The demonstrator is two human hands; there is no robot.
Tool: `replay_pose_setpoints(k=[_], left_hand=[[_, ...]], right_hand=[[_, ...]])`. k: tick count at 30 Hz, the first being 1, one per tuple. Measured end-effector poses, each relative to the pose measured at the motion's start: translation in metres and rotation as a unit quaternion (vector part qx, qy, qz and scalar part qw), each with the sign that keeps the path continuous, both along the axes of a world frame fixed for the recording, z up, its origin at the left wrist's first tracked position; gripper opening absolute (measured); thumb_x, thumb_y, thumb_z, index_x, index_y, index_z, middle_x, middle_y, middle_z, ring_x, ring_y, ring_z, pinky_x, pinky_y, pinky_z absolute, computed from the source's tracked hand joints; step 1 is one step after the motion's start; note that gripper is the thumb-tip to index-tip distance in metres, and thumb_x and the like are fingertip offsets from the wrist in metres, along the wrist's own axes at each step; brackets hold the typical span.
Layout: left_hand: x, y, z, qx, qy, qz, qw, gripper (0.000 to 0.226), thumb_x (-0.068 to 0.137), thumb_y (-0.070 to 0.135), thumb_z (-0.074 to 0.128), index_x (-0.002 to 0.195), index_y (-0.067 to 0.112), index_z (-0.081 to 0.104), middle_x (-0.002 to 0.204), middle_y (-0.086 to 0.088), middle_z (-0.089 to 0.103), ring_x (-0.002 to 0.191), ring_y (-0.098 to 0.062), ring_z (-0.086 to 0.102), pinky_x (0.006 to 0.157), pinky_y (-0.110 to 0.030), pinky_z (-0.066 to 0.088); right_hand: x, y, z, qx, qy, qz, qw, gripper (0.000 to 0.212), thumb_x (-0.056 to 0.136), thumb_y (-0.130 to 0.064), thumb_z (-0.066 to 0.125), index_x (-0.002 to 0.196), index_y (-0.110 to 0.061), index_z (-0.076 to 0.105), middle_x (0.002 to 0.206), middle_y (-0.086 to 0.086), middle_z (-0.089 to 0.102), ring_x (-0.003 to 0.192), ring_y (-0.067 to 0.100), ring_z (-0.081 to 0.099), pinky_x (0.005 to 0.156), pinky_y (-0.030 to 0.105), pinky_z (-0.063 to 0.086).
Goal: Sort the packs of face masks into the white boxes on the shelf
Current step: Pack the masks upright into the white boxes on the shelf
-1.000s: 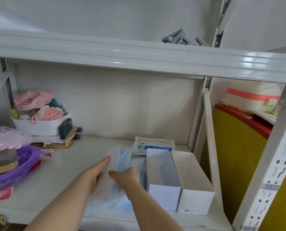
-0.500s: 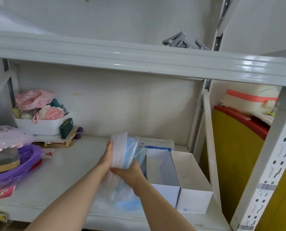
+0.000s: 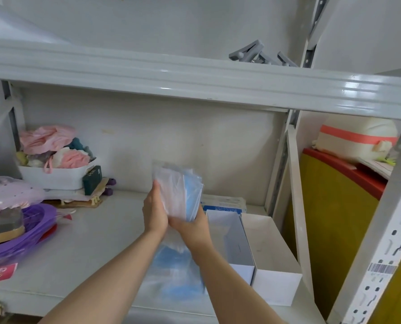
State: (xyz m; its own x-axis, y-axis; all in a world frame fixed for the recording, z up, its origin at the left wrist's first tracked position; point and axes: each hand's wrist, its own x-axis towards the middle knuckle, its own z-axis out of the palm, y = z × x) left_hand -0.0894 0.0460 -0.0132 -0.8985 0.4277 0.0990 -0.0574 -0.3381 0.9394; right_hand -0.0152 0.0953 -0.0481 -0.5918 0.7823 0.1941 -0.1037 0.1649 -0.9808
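Currently both hands hold the mask packs (image 3: 179, 192) upright above the shelf (image 3: 82, 244): left hand (image 3: 154, 212) fingers pressed on the left edge, right hand (image 3: 190, 226) cupping underneath. More packs (image 3: 173, 270) lie flat below; two white boxes (image 3: 253, 253) just right, open.

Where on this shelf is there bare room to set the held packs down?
Bare shelf lies between the purple tray and the forearms, and behind the hands to the wall. Crowded: loose packs beside the white boxes, and the far-left clutter.

Shelf (image 3: 96, 249) with white boxes (image 3: 276, 272), masks (image 3: 171, 272)
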Motion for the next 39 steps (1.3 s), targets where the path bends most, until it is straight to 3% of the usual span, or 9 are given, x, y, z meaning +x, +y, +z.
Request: replay_pose_setpoints(k=[5, 12, 15, 20, 25, 27, 30, 35, 39], left_hand=[[0.004, -0.008, -0.050, -0.024, 0.046, 0.016, 0.999, 0.040, 0.086, 0.062, 0.037, 0.090, 0.034, 0.065, 0.097, 0.002, 0.069, 0.096, -0.021, 0.066, 0.086, -0.042, 0.053], [-0.007, 0.006, -0.029, 0.020, 0.101, -0.043, 0.994, 0.058, 0.082, 0.067, 0.047, 0.100, 0.015, 0.067, 0.100, -0.012, 0.071, 0.096, -0.023, 0.068, 0.090, -0.049, 0.053], [0.003, 0.013, 0.026, 0.020, 0.176, -0.011, 0.984, 0.062, 0.078, 0.071, 0.047, 0.073, 0.010, 0.054, 0.073, -0.005, 0.063, 0.073, -0.021, 0.059, 0.073, -0.041, 0.048], [0.020, 0.036, 0.067, -0.125, 0.173, -0.142, 0.967, 0.066, 0.070, 0.072, 0.049, 0.086, 0.011, 0.071, 0.094, -0.012, 0.074, 0.090, -0.027, 0.069, 0.088, -0.045, 0.054], [0.061, 0.030, 0.055, -0.189, 0.055, -0.302, 0.933, 0.026, 0.088, 0.024, 0.057, 0.104, 0.004, 0.066, 0.082, -0.009, 0.066, 0.062, -0.020, 0.063, 0.049, -0.021, 0.050], [0.072, 0.031, 0.043, -0.206, 0.009, -0.347, 0.915, 0.014, 0.089, 0.019, 0.055, 0.097, 0.010, 0.061, 0.074, -0.007, 0.061, 0.056, -0.019, 0.060, 0.047, -0.024, 0.051], [0.079, 0.042, 0.026, -0.242, -0.029, -0.338, 0.909, 0.023, 0.083, 0.011, 0.057, 0.106, 0.009, 0.059, 0.077, -0.010, 0.059, 0.056, -0.022, 0.058, 0.047, -0.028, 0.052], [0.073, 0.052, 0.011, -0.317, 0.034, -0.297, 0.900, 0.031, 0.078, 0.003, 0.059, 0.108, 0.002, 0.063, 0.080, -0.008, 0.060, 0.064, -0.017, 0.053, 0.050, -0.022, 0.040], [0.075, 0.053, 0.012, -0.378, 0.017, -0.309, 0.873, 0.015, 0.093, 0.009, 0.043, 0.083, 0.008, 0.054, 0.074, -0.009, 0.056, 0.062, -0.021, 0.052, 0.055, -0.028, 0.046]], right_hand=[[0.008, -0.010, -0.028, 0.011, -0.038, -0.002, 0.999, 0.068, 0.058, -0.024, 0.085, 0.117, -0.029, 0.051, 0.100, -0.008, 0.067, 0.091, 0.010, 0.067, 0.075, 0.026, 0.059], [0.014, -0.030, 0.019, 0.080, -0.011, -0.033, 0.996, 0.034, 0.079, -0.018, 0.064, 0.098, -0.040, 0.046, 0.089, -0.015, 0.063, 0.078, -0.005, 0.063, 0.064, 0.012, 0.051], [0.031, -0.023, 0.069, 0.153, -0.024, -0.097, 0.983, 0.037, 0.077, -0.032, 0.065, 0.108, -0.033, 0.045, 0.089, -0.012, 0.065, 0.083, 0.009, 0.065, 0.072, 0.029, 0.055], [0.068, 0.006, 0.144, 0.153, -0.226, -0.146, 0.951, 0.052, 0.077, -0.043, 0.069, 0.116, -0.014, 0.050, 0.105, 0.007, 0.064, 0.099, 0.029, 0.063, 0.083, 0.035, 0.052], [0.109, 0.011, 0.175, 0.198, -0.549, -0.050, 0.810, 0.045, 0.090, -0.028, 0.058, 0.126, -0.002, 0.052, 0.115, 0.017, 0.061, 0.103, 0.027, 0.061, 0.091, 0.030, 0.050], [0.114, 0.012, 0.171, 0.134, -0.596, -0.009, 0.791, 0.031, 0.095, -0.023, 0.051, 0.115, -0.001, 0.054, 0.102, 0.017, 0.059, 0.095, 0.026, 0.062, 0.092, 0.030, 0.050], [0.110, 0.029, 0.152, 0.055, -0.642, 0.015, 0.765, 0.026, 0.096, -0.026, 0.048, 0.081, -0.004, 0.047, 0.079, 0.011, 0.049, 0.067, 0.018, 0.051, 0.067, 0.023, 0.048], [0.105, 0.052, 0.120, -0.046, -0.613, 0.032, 0.788, 0.027, 0.092, -0.032, 0.059, 0.085, -0.007, 0.052, 0.075, 0.005, 0.052, 0.055, 0.012, 0.054, 0.032, 0.015, 0.044], [0.107, 0.057, 0.115, -0.077, -0.563, 0.043, 0.822, 0.025, 0.091, -0.031, 0.061, 0.079, -0.011, 0.053, 0.076, 0.002, 0.057, 0.037, 0.009, 0.060, 0.041, 0.018, 0.050]])
